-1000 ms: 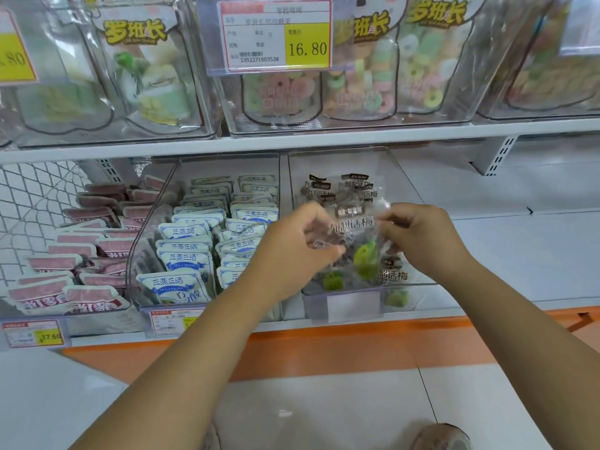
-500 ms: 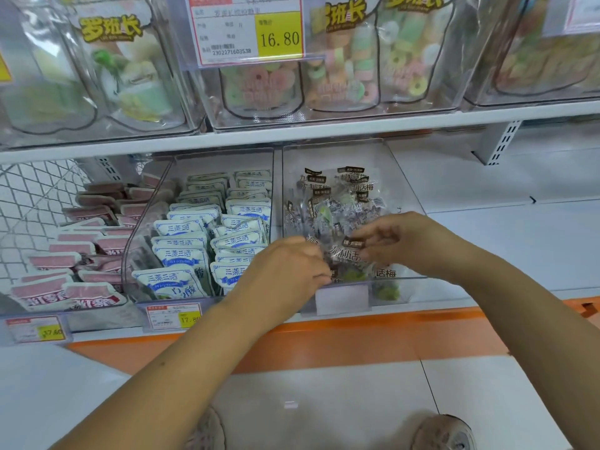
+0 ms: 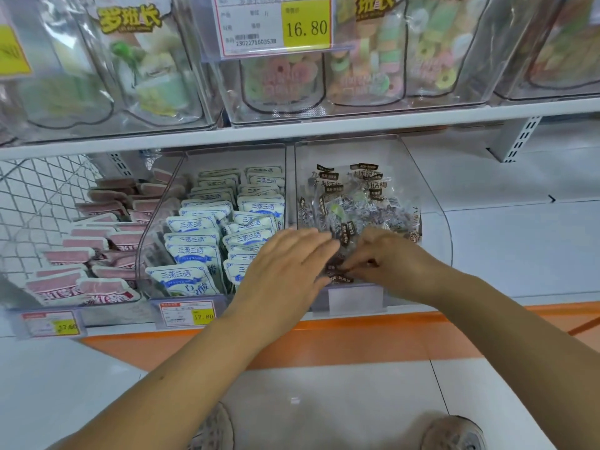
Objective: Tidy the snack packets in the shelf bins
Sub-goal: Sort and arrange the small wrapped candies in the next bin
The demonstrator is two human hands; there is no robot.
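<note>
A clear bin (image 3: 435,222) on the lower shelf holds several transparent plum-candy packets (image 3: 360,203) with dark labels. My left hand (image 3: 285,264) lies at the bin's front left with fingers straight, touching the front packet (image 3: 339,274). My right hand (image 3: 389,258) is inside the bin's front, its fingertips pinching that front packet's dark top edge. The packet sits low behind the bin's front wall, partly hidden by both hands.
To the left, a clear bin (image 3: 146,264) holds rows of white-and-blue packets (image 3: 191,254), and pink packets (image 3: 68,258) lie further left. Bins of ring candies (image 3: 357,69) fill the shelf above. White shelf (image 3: 519,248) lies right of the bin. Price tags (image 3: 188,315) hang in front.
The packet held up in front of the bin a second ago has gone down into the bin's front. My left hand's fingers have straightened; my right hand moved lower with the packet.
</note>
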